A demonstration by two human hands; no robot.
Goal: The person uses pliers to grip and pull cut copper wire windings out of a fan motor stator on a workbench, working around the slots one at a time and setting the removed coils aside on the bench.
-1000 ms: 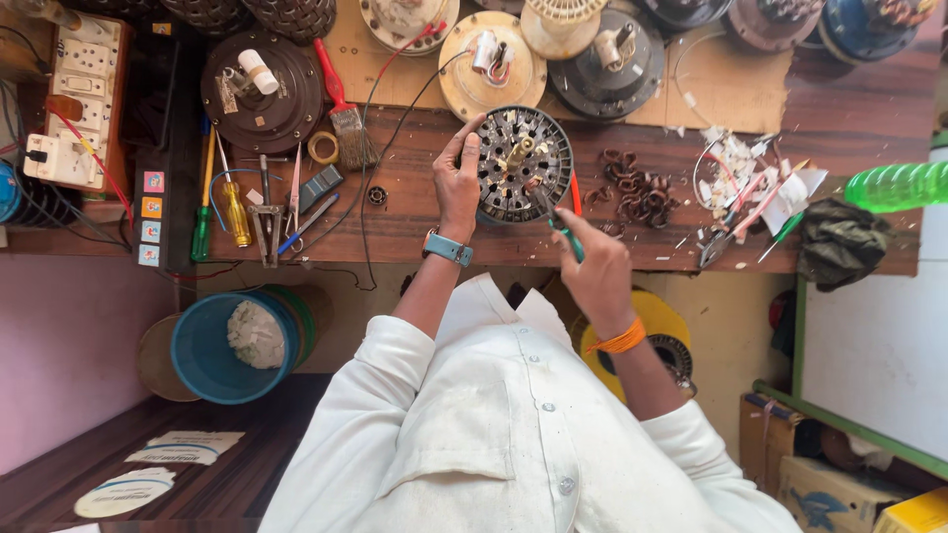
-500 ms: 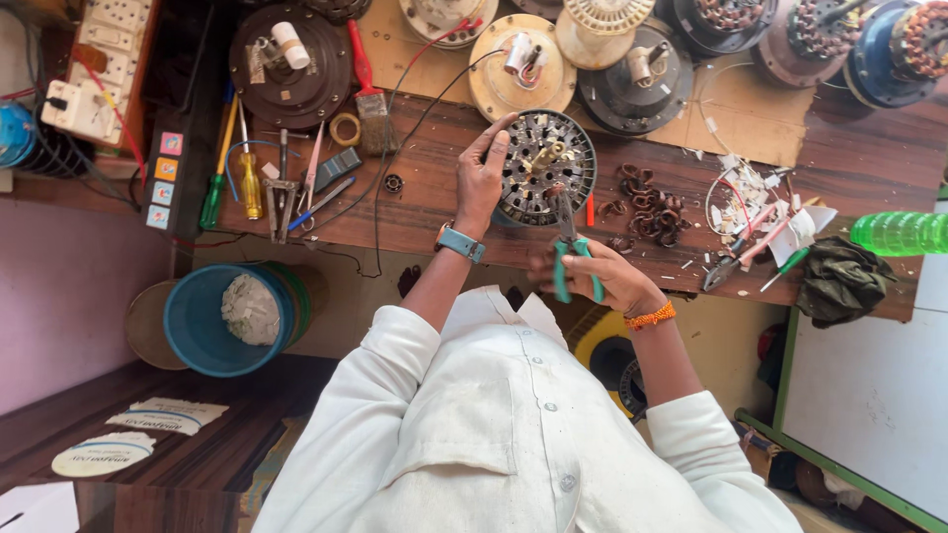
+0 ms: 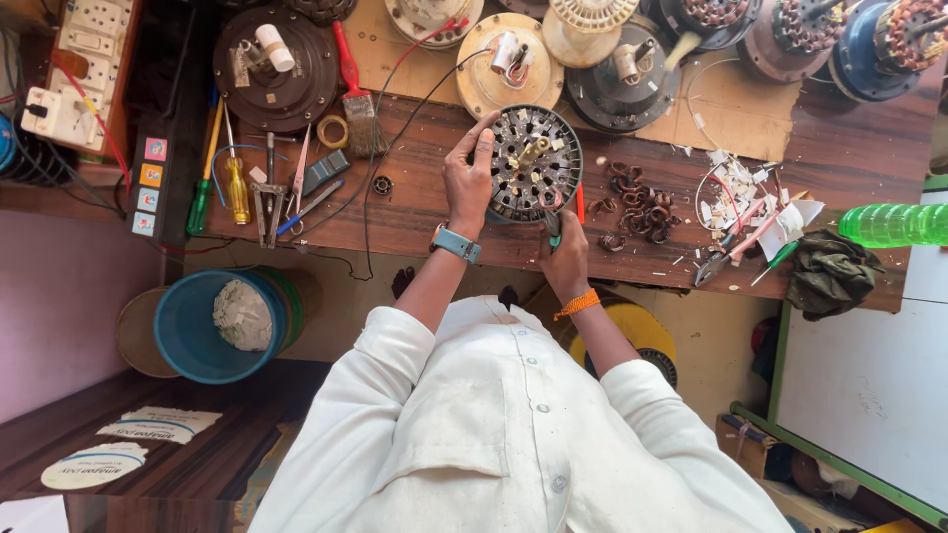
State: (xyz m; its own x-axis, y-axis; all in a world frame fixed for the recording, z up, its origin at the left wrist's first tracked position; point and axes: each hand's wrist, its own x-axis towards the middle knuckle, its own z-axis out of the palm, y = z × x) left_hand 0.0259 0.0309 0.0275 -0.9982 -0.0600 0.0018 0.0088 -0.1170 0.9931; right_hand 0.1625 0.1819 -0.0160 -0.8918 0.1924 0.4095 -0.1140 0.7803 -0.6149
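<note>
Hands meet over the near edge of the wooden counter (image 3: 425,212), where a round fan stator (image 3: 534,163) lies flat with its face up and its short brass shaft pointing up toward the camera, tipped a little to the far side; being a disc, it shows no long axis across the counter. The left hand (image 3: 468,183) clasps the stator's left rim, fingers (image 3: 481,131) curled over the far-left edge and closed on it. The right hand (image 3: 566,262) sits at the near edge just below the stator, fingers closed around a green-handled tool (image 3: 553,229) whose tip reaches the stator's near rim. Loose copper wire coils (image 3: 632,202) lie just right of the stator, with paper scraps (image 3: 736,202) beyond them toward the right end. Screwdrivers and pliers (image 3: 259,188) lie near the left end. Below the counter's left part stands a blue bucket (image 3: 183,331) holding a pale crumpled wad (image 3: 242,314).
</note>
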